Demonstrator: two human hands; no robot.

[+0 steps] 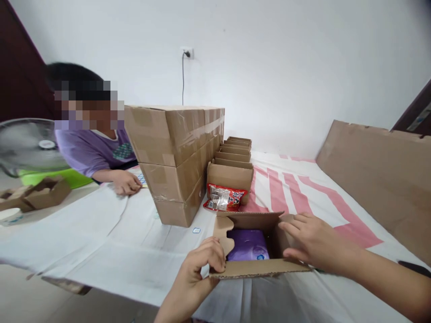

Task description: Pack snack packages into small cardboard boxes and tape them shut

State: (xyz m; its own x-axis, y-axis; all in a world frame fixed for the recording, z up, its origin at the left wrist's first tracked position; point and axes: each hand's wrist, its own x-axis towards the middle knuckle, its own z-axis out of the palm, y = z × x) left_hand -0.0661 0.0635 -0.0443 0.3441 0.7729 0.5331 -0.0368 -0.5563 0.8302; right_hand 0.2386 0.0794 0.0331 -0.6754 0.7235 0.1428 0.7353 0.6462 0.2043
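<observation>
An open cardboard box [256, 268] stands on the cloth in front of me with its flaps raised. Inside lies a purple plastic-wrapped pack [249, 244], partly hidden by the box walls. My left hand [204, 262] is closed round the front left corner of the box, thumb outside. At the right end, my right hand [308, 240] has its fingers and thumb around the side flap. Just behind the box, a red and clear snack packet [225, 198] leans against another open cardboard box [232, 172].
Taped cartons [182, 179] form a tall stack left of a row of open boxes [237, 148]. Across the table, a person in purple [87, 148] rests a hand [126, 181] on the cloth. A large cardboard sheet [377, 175] stands at right; a fan [30, 143] is far left.
</observation>
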